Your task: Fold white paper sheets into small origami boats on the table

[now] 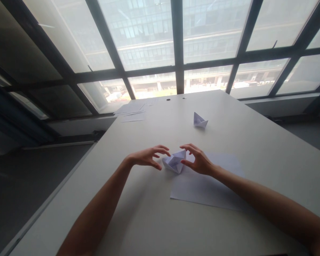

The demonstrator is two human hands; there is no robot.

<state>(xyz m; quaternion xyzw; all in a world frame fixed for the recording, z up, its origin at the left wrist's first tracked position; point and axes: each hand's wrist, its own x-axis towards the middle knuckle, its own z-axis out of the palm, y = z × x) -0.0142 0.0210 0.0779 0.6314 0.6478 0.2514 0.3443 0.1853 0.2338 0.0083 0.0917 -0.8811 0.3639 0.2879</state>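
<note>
A folded white paper boat [174, 164] sits on the table between my two hands, beside the left edge of a flat sheet of paper [200, 190]. My left hand [151, 156] is at the boat's left side, fingers spread and curved, with nothing in its grasp. On the other side, my right hand [196, 159] curves around the boat's right corner. Its thumb overlaps the boat in view and the forefinger is held apart above; whether they touch the paper I cannot tell. My right forearm passes over the flat sheet and hides part of it.
Farther back on the white table [138, 231] stands a second paper boat [200, 121]. Several loose paper sheets [133, 111] lie at the far left. A dark round spot [168, 100] shows near the far edge, before large framed windows [138, 32].
</note>
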